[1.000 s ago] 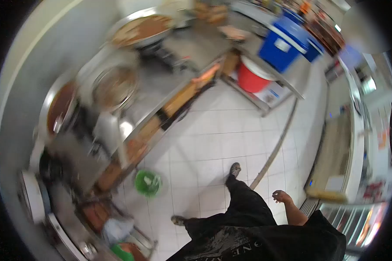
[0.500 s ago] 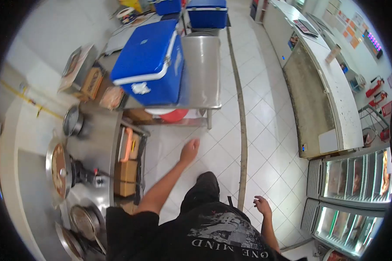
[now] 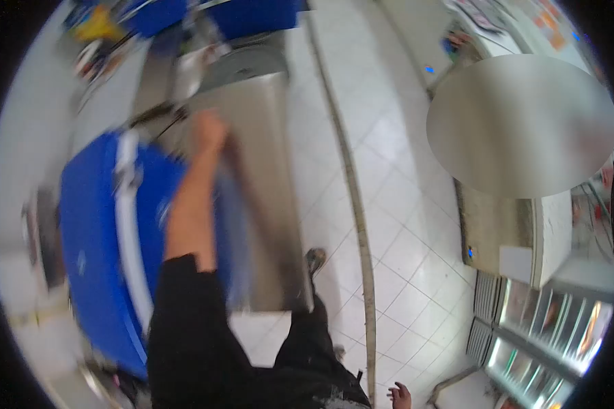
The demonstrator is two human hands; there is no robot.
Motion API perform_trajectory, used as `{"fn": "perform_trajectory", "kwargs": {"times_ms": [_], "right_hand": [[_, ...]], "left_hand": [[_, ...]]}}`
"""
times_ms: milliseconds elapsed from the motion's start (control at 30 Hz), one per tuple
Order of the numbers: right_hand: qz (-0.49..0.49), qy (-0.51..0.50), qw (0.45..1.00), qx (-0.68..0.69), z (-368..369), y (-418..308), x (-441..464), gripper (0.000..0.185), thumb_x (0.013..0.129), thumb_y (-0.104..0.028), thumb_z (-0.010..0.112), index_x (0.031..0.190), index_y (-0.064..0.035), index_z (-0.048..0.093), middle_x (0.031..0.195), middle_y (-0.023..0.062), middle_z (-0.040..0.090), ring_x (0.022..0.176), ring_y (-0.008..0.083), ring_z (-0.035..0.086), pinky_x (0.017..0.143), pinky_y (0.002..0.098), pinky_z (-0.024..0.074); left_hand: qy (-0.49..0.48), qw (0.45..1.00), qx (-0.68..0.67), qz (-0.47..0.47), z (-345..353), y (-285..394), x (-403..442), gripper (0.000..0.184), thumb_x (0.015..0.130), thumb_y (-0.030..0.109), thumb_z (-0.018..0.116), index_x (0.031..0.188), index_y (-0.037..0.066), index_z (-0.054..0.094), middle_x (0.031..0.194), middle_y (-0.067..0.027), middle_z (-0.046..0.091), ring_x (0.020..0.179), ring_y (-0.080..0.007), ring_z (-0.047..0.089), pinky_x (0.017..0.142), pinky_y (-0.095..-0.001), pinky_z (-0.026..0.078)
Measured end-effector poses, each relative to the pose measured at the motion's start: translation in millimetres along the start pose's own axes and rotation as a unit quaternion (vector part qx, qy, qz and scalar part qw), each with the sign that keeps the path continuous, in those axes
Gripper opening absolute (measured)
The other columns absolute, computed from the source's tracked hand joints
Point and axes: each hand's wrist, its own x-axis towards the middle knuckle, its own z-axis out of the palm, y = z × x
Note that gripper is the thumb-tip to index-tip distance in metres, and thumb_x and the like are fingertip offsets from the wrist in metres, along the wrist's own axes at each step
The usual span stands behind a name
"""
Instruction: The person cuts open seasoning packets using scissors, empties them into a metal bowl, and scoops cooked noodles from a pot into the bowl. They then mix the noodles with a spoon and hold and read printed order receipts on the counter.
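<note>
My left hand (image 3: 211, 129) is stretched out above the far part of the stainless steel table (image 3: 269, 184). It is smeared by motion, so its fingers do not show clearly, nor whether it touches anything. My left forearm passes beside a large blue cooler (image 3: 92, 225) with a white band along its lid. Low at the bottom edge hangs my right hand (image 3: 400, 395), its fingers loosely apart and nothing in it. A round grey lid-like thing (image 3: 249, 65) lies just beyond my left hand.
More blue coolers (image 3: 252, 17) stand at the far end. A tiled floor aisle (image 3: 402, 225) with a dark strip runs to my right. Beyond it are a long white counter (image 3: 552, 232) and lit glass-door fridges (image 3: 552, 310). A blurred grey oval covers part of the right side.
I have stepped forward, so the table and blue cooler are now close on my left. My left arm has swung forward over the table. My right hand appears lower in the view.
</note>
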Motion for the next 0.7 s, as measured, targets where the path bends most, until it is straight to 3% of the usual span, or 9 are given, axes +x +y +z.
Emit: {"fn": "perform_trajectory", "kwargs": {"times_ms": [100, 200, 333, 400, 433, 500, 533, 633, 700], "right_hand": [[0.108, -0.014, 0.983, 0.146, 14.9, -16.8, -3.4, 0.038, 0.107, -0.018, 0.054, 0.142, -0.0041, 0.057, 0.107, 0.0106, 0.074, 0.087, 0.0177, 0.07, 0.075, 0.0324, 0.0574], [0.152, -0.036, 0.982, 0.107, 34.7, 17.8, 10.8, 0.037, 0.105, -0.018, 0.057, 0.136, 0.0021, 0.059, 0.103, 0.0129, 0.074, 0.085, 0.0199, 0.07, 0.076, 0.0345, 0.0571], [0.133, -0.02, 0.991, -0.025, 53.6, 58.9, 29.9, 0.041, 0.102, -0.027, 0.058, 0.132, 0.0005, 0.063, 0.097, 0.0168, 0.076, 0.084, 0.0233, 0.074, 0.081, 0.0386, 0.0578], [0.117, 0.032, 0.992, 0.041, 52.8, 35.4, 34.4, 0.041, 0.103, -0.026, 0.057, 0.133, 0.0009, 0.063, 0.099, 0.0156, 0.076, 0.083, 0.0224, 0.074, 0.081, 0.0381, 0.0577], [0.106, 0.067, 0.986, 0.108, 44.7, -11.4, 27.6, 0.042, 0.102, -0.026, 0.058, 0.133, 0.0019, 0.062, 0.102, 0.0159, 0.076, 0.084, 0.0223, 0.074, 0.082, 0.037, 0.0575], [0.101, 0.087, 0.979, 0.154, 49.3, -13.2, 26.9, 0.042, 0.102, -0.025, 0.058, 0.134, 0.0008, 0.061, 0.105, 0.0163, 0.076, 0.088, 0.0222, 0.074, 0.083, 0.0367, 0.0575], [0.108, 0.078, 0.98, 0.145, 52.3, -8.2, 25.3, 0.042, 0.101, -0.026, 0.059, 0.135, -0.0004, 0.061, 0.106, 0.0166, 0.076, 0.09, 0.0226, 0.074, 0.084, 0.0376, 0.0574], [0.1, 0.071, 0.986, 0.11, 66.1, 35.7, 12.4, 0.041, 0.101, -0.025, 0.06, 0.136, -0.0024, 0.061, 0.108, 0.0144, 0.076, 0.091, 0.0208, 0.074, 0.087, 0.0368, 0.0573], [0.09, 0.081, 0.984, 0.132, 86.3, 76.8, -9.4, 0.042, 0.101, -0.026, 0.061, 0.136, -0.0038, 0.062, 0.109, 0.0148, 0.076, 0.092, 0.0218, 0.074, 0.088, 0.0378, 0.0571]], "left_hand": [[-0.227, 0.934, 0.23, -0.152, 13.3, -59.7, 112.8, 0.056, 0.1, 0.037, 0.055, 0.141, -0.001, 0.056, 0.146, -0.0245, 0.055, 0.135, -0.0386, 0.052, 0.111, -0.0505, 0.042], [-0.194, 0.937, 0.163, -0.241, 69.0, -136.4, 126.3, 0.064, 0.106, 0.044, 0.048, 0.157, 0.006, 0.04, 0.16, -0.0196, 0.042, 0.147, -0.039, 0.04, 0.12, -0.0585, 0.029], [-0.167, 0.975, 0.134, -0.066, 71.5, -156.3, 117.6, 0.047, 0.101, 0.026, 0.06, 0.142, 0.004, 0.057, 0.142, -0.0201, 0.061, 0.127, -0.0389, 0.059, 0.108, -0.0483, 0.045], [-0.296, 0.952, 0.063, -0.047, 59.5, -144.7, 128.8, 0.046, 0.097, 0.014, 0.062, 0.14, 0.002, 0.058, 0.137, -0.0202, 0.063, 0.124, -0.0382, 0.06, 0.106, -0.0466, 0.047], [-0.219, 0.956, 0.163, 0.111, 95.3, -194.6, 130.7, 0.048, 0.095, 0.009, 0.062, 0.141, 0.0, 0.055, 0.141, -0.0193, 0.06, 0.128, -0.0359, 0.059, 0.108, -0.0456, 0.046], [-0.341, 0.933, 0.108, 0.045, 51.6, -122.7, 113.9, 0.052, 0.09, 0.004, 0.065, 0.141, -0.001, 0.054, 0.14, -0.0212, 0.06, 0.129, -0.0365, 0.059, 0.107, -0.046, 0.048], [-0.332, 0.939, 0.026, 0.091, 94.0, -171.9, 123.2, 0.042, 0.086, 0.001, 0.066, 0.127, -0.002, 0.058, 0.125, -0.0209, 0.065, 0.111, -0.0363, 0.065, 0.097, -0.0439, 0.053], [-0.355, 0.928, 0.084, 0.08, 52.7, -65.7, 65.8, 0.025, 0.082, -0.003, 0.062, 0.105, 0.002, 0.051, 0.1, -0.0171, 0.062, 0.082, -0.0314, 0.057, 0.08, -0.0407, 0.052], [-0.429, 0.889, 0.146, 0.057, -37.5, 67.9, -5.6, 0.042, 0.093, 0.007, 0.065, 0.135, 0.004, 0.058, 0.125, -0.0228, 0.066, 0.116, -0.0324, 0.063, 0.104, -0.0412, 0.049]]}}
